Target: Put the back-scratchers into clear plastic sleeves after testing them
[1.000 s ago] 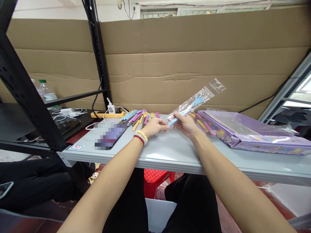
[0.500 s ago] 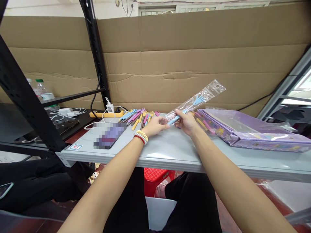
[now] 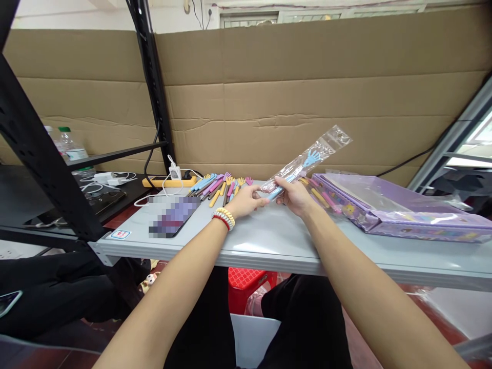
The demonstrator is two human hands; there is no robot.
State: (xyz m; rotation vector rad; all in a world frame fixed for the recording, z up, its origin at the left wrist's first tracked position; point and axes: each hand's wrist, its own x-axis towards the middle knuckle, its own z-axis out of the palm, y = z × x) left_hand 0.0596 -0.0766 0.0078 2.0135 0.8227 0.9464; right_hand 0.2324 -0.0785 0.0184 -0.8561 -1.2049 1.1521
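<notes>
A light-blue back scratcher [image 3: 311, 158] with a hand-shaped head lies inside a clear plastic sleeve [image 3: 333, 139], tilted up to the right above the table. My right hand [image 3: 294, 196] is closed around the sleeve and handle, thumb on top. At the lower-left end, my left hand [image 3: 246, 201] pinches the sleeve's edge; its fingertips are partly hidden. Behind my left hand lies a pile of loose back scratchers [image 3: 215, 187] in blue, purple, yellow and pink. More colourful handles [image 3: 321, 197], seemingly in clear plastic, rest beyond my right hand.
A purple box [image 3: 423, 218] with plastic on it stands at the right of the grey table [image 3: 261, 241]. A phone [image 3: 179, 218] lies at the left, near a yellow power strip [image 3: 169, 181] with white cables. A black shelf post [image 3: 151, 87] rises at the left.
The sleeve with the back scratcher has shifted slightly left and down in the view. Both hands keep hold of it.
</notes>
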